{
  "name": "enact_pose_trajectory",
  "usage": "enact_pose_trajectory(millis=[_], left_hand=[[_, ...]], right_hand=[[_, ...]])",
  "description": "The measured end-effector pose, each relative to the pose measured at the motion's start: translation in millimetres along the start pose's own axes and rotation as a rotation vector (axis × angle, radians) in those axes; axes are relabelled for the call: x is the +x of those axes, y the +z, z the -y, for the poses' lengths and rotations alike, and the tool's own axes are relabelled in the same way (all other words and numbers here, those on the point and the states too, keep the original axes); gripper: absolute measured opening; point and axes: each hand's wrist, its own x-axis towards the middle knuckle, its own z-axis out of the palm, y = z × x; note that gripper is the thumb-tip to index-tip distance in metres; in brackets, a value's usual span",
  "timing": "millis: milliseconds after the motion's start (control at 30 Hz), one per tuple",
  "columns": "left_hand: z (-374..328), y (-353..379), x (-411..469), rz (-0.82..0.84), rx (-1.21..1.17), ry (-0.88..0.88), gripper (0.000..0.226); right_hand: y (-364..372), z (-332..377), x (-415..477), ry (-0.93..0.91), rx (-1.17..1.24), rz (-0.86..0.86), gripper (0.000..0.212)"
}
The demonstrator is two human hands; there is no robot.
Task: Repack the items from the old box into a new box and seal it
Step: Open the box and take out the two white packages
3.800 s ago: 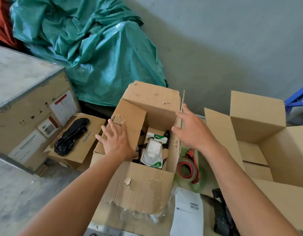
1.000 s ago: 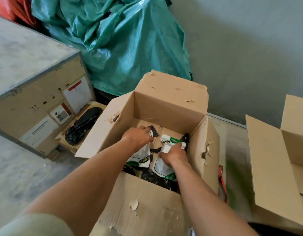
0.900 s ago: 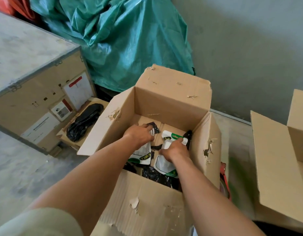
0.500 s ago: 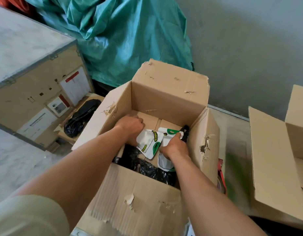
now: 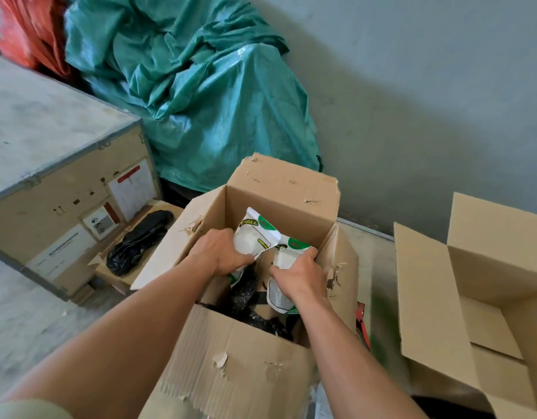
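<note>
The old torn cardboard box (image 5: pixel 240 373) stands open in front of me. Both my hands are inside it. My left hand (image 5: pixel 221 252) grips a white pouch with green print (image 5: pixel 255 234), raised near the box's back wall. My right hand (image 5: pixel 297 276) holds a second white pouch (image 5: pixel 279 297) just to the right and lower. Black plastic bags (image 5: pixel 246 297) lie in the bottom of the box. The new box (image 5: pixel 472 282) sits open on the right, its inside bare as far as I see.
A red tape dispenser (image 5: pixel 362 322) peeks out between the two boxes. A wooden crate (image 5: pixel 58 164) stands at the left, with a flat carton carrying a black bag (image 5: pixel 137 243) beside it. A teal tarp (image 5: pixel 200 86) is heaped against the grey wall.
Both hands went into the old box and took a pouch each. In the last half second the left pouch rose toward the back wall; the right pouch lifted slightly.
</note>
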Motion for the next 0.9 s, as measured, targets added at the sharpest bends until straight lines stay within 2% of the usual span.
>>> enact_pose_trajectory(millis=[200, 367, 467, 533, 633, 700, 833, 900], left_hand=[[-13, -27, -21, -0.079, -0.15, -0.048, 0.053], [-19, -40, -34, -0.093, -0.159, -0.081, 0.052], [-21, -46, -38, -0.152, -0.284, -0.115, 0.049], [-22, -49, -40, -0.172, -0.354, -0.136, 0.058], [-24, -52, -43, -0.222, -0.305, -0.121, 0.078], [-28, -53, -46, -0.256, -0.275, -0.099, 0.073], [-37, -60, -50, -0.273, -0.387, -0.116, 0.045], [-39, -64, -52, -0.279, -0.356, -0.105, 0.043]], right_hand=[[-22, 7, -22, -0.076, 0.062, -0.044, 0.09], [-31, 5, -31, -0.072, 0.099, -0.033, 0.088], [-34, 2, -32, -0.054, 0.138, -0.051, 0.086], [-36, 2, -33, -0.045, 0.165, -0.049, 0.084], [-38, 1, -34, -0.056, 0.176, -0.041, 0.083], [-42, -1, -34, -0.064, 0.165, -0.037, 0.082], [-53, -3, -36, -0.088, 0.161, -0.039, 0.085], [-60, -1, -39, -0.086, 0.168, -0.047, 0.087]])
